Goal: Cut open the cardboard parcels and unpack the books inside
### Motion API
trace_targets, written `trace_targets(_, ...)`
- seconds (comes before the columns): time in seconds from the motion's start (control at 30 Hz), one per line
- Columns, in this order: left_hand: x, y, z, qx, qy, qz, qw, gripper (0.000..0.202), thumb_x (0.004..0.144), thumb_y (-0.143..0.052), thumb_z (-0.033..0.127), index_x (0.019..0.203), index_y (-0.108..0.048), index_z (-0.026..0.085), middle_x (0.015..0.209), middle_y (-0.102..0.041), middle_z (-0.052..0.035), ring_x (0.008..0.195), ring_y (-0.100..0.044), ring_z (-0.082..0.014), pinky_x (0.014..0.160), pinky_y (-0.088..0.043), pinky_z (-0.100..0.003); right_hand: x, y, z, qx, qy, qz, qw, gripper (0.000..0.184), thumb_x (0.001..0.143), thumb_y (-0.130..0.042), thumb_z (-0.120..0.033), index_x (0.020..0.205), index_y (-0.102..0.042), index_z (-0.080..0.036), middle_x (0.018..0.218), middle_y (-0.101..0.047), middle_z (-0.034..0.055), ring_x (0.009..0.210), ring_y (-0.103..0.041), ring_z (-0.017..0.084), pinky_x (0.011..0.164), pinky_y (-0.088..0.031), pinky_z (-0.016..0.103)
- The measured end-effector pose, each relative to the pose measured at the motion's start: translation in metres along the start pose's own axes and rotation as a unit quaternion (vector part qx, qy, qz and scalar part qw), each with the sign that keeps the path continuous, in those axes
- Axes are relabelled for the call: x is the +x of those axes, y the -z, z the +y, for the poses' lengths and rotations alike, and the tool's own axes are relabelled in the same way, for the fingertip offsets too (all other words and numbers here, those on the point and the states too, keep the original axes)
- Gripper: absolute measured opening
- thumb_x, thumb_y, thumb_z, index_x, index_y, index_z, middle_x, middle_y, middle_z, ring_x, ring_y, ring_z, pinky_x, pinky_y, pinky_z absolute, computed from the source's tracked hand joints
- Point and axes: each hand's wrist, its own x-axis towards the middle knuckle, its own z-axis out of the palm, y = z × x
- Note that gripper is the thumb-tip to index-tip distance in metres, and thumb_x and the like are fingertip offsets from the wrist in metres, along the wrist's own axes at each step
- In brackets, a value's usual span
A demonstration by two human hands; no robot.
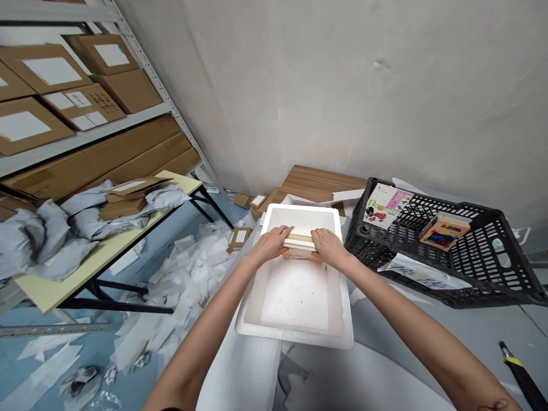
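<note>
Flat stack (299,242) held over a white foam tray (295,338).
Fingers of left hand (269,245) and right hand (327,246) clamped on its ends; lower layers hidden, material unclear.

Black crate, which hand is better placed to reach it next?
Probably the right hand: it rests on the pale stack, on the side nearer the crate, while the left hand is farther away.

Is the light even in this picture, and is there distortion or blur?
Head view: soft, even light, faint shadows; the wide lens bends the metal shelving; left hand and right hand look sharp, no clear blur.
</note>
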Motion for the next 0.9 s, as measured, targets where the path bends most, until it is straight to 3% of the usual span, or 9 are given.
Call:
trace_targets(0.1, 0.007, 0.004, -0.002, 0.041, -0.01, -0.022, 0.999, 0.04, 0.079, -0.058, 0.021, 0.118, -0.047, 0.021, 0.113, -0.058, -0.0091, 0.106, -0.055, -0.024, 0.087, -0.047, -0.035, 0.006, -0.001, -0.002, -0.007, -0.012, -0.017, 1.0, 0.03, 0.082, -0.062, -0.026, 0.106, -0.048, -0.015, 0.099, -0.063, 0.0123, 0.089, -0.061, 0.025, 0.074, -0.045, 0.032)
trace_targets(0.2, 0.015, 0.005, -0.01, 0.048, -0.007, -0.025, 0.999, 0.033, 0.079, -0.059, 0.025, 0.111, -0.05, 0.021, 0.107, -0.058, -0.0076, 0.103, -0.055, -0.0234, 0.085, -0.047, -0.034, 0.016, -0.001, 0.003, -0.011, -0.018, -0.019, 1.0, 0.031, 0.083, -0.062, -0.029, 0.107, -0.047, -0.016, 0.097, -0.064, 0.0109, 0.086, -0.062, 0.024, 0.07, -0.045, 0.031)
trace_targets(0.33, 0.019, 0.006, -0.018, 0.039, 0.009, -0.016, 0.999, 0.046, 0.077, -0.061, 0.026, 0.12, -0.045, 0.021, 0.114, -0.055, -0.0094, 0.109, -0.053, -0.0248, 0.088, -0.046, -0.036, 0.025, -0.002, 0.004, -0.007, -0.015, 0.001, 1.0, 0.036, 0.081, -0.063, -0.028, 0.111, -0.049, -0.014, 0.104, -0.063, 0.0128, 0.097, -0.058, 0.026, 0.084, -0.043, 0.034)
trace_targets(0.43, 0.016, 0.01, -0.023, -0.039, 0.048, 0.038, 0.997, 0.066, 0.074, -0.063, 0.036, 0.131, -0.036, 0.017, 0.127, -0.048, -0.0137, 0.117, -0.049, -0.0264, 0.093, -0.044, -0.038, 0.025, -0.006, 0.004, -0.001, -0.015, 0.024, 1.0, 0.05, 0.08, -0.065, -0.03, 0.122, -0.047, -0.01, 0.114, -0.059, 0.0167, 0.106, -0.053, 0.029, 0.097, -0.037, 0.04)
trace_targets(0.5, 0.011, 0.014, -0.029, -0.107, 0.102, 0.086, 0.985, 0.053, 0.082, -0.051, 0.042, 0.127, -0.041, 0.016, 0.124, -0.051, -0.0131, 0.111, -0.054, -0.0234, 0.091, -0.046, -0.036, 0.021, -0.01, 0.004, 0.005, -0.013, 0.036, 0.999, 0.063, 0.079, -0.065, -0.033, 0.132, -0.04, -0.009, 0.123, -0.054, 0.0185, 0.111, -0.051, 0.03, 0.099, -0.036, 0.04)
trace_targets(0.6, 0.004, 0.018, -0.035, -0.151, 0.16, 0.111, 0.969, 0.036, 0.091, -0.026, 0.033, 0.101, -0.057, 0.017, 0.097, -0.064, -0.0077, 0.087, -0.061, -0.0179, 0.08, -0.048, -0.032, 0.015, -0.016, 0.005, 0.015, 0.008, 0.075, 0.997, 0.072, 0.078, -0.067, -0.03, 0.14, -0.033, -0.015, 0.132, -0.048, 0.0189, 0.116, -0.047, 0.03, 0.099, -0.036, 0.043)
trace_targets(0.7, 0.0, 0.018, -0.036, -0.15, 0.153, 0.087, 0.973, 0.025, 0.085, -0.038, 0.028, 0.08, -0.061, 0.019, 0.078, -0.067, -0.0042, 0.077, -0.063, -0.018, 0.076, -0.048, -0.031, 0.013, -0.019, 0.004, 0.012, 0.02, 0.115, 0.993, 0.068, 0.078, -0.067, -0.026, 0.138, -0.037, -0.016, 0.132, -0.048, 0.0203, 0.121, -0.045, 0.031, 0.105, -0.03, 0.048)
trace_targets(0.77, 0.001, 0.016, -0.034, -0.149, 0.15, 0.084, 0.974, 0.017, 0.08, -0.046, 0.024, 0.08, -0.062, 0.019, 0.082, -0.069, -0.0049, 0.081, -0.064, -0.0197, 0.077, -0.049, -0.031, 0.015, -0.019, 0.005, 0.01, 0.012, 0.118, 0.993, 0.065, 0.078, -0.066, -0.024, 0.136, -0.04, -0.016, 0.13, -0.05, 0.0204, 0.121, -0.045, 0.03, 0.107, -0.027, 0.05)
trace_targets(0.9, 0.005, 0.015, -0.034, -0.159, 0.143, 0.084, 0.973, 0.024, 0.08, -0.046, 0.022, 0.096, -0.064, 0.02, 0.093, -0.071, -0.0054, 0.088, -0.065, -0.0198, 0.082, -0.049, -0.032, 0.018, -0.019, 0.007, 0.022, 0.01, 0.106, 0.994, 0.068, 0.077, -0.065, -0.025, 0.138, -0.036, -0.017, 0.129, -0.051, 0.0197, 0.119, -0.048, 0.03, 0.107, -0.026, 0.051)
